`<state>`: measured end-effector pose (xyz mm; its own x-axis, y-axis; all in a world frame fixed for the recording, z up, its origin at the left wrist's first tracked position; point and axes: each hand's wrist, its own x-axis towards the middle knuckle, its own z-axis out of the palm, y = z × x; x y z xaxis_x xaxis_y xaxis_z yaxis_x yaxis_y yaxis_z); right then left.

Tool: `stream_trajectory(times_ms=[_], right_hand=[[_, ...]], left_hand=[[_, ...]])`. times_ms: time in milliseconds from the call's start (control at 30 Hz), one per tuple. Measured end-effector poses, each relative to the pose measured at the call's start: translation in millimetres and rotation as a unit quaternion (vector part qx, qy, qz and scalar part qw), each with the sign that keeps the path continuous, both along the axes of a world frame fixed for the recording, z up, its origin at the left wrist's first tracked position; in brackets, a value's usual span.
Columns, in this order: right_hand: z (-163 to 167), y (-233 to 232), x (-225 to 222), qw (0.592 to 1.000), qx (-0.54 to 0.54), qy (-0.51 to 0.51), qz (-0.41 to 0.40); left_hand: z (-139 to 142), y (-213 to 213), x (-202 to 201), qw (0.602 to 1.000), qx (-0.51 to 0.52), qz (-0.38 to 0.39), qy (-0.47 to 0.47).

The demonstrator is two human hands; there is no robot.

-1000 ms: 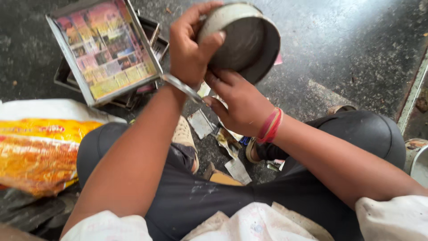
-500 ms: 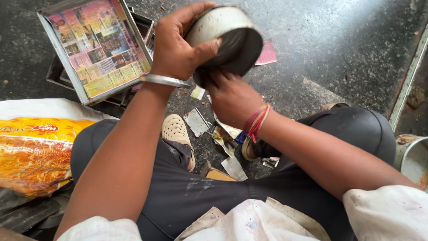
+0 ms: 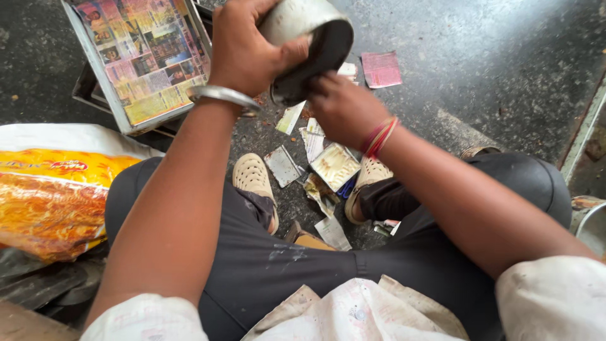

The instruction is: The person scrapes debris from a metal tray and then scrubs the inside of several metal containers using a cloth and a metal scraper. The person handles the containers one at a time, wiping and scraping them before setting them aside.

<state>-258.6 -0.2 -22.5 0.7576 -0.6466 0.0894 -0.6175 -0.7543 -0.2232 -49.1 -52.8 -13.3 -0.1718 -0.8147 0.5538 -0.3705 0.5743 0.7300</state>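
My left hand (image 3: 249, 53) grips a round metal tin (image 3: 309, 38) by its rim and side, holding it tilted above the floor with its dark open mouth facing right and down. My right hand (image 3: 344, 107) is closed just under the tin's mouth, touching its lower edge; whether it holds a tool or scrap I cannot tell. A metal bangle (image 3: 221, 95) circles my left wrist and red threads (image 3: 379, 136) my right wrist. Both hands work above my crossed legs in dark trousers (image 3: 284, 265).
A tray lined with colourful printed paper (image 3: 142, 60) leans at the upper left. A yellow and orange plastic sack (image 3: 57, 196) lies at left. Several paper scraps (image 3: 334, 165) and a pink card (image 3: 382, 68) litter the dark floor. A metal vessel's rim (image 3: 590, 224) shows at right.
The tin has turned from facing me to facing right and downward, and both hands moved up and left in view. My right hand stayed under its mouth.
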Motion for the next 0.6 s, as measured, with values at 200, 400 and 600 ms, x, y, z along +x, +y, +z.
stream_trajectory(times_ms=[200,400,600], right_hand=[[0,10,-5,0.988,-0.007,-0.155,0.005],[-12,17,-1,0.993,0.037,-0.106,-0.026],[-19,16,-3,0.988,-0.011,-0.153,0.019]], left_hand=[[-3,-3,-7,0.998,-0.012,0.047,0.036],[-9,-5,0,0.996,0.057,0.067,-0.002],[-16,-10,-8,0.997,0.059,0.042,0.021]])
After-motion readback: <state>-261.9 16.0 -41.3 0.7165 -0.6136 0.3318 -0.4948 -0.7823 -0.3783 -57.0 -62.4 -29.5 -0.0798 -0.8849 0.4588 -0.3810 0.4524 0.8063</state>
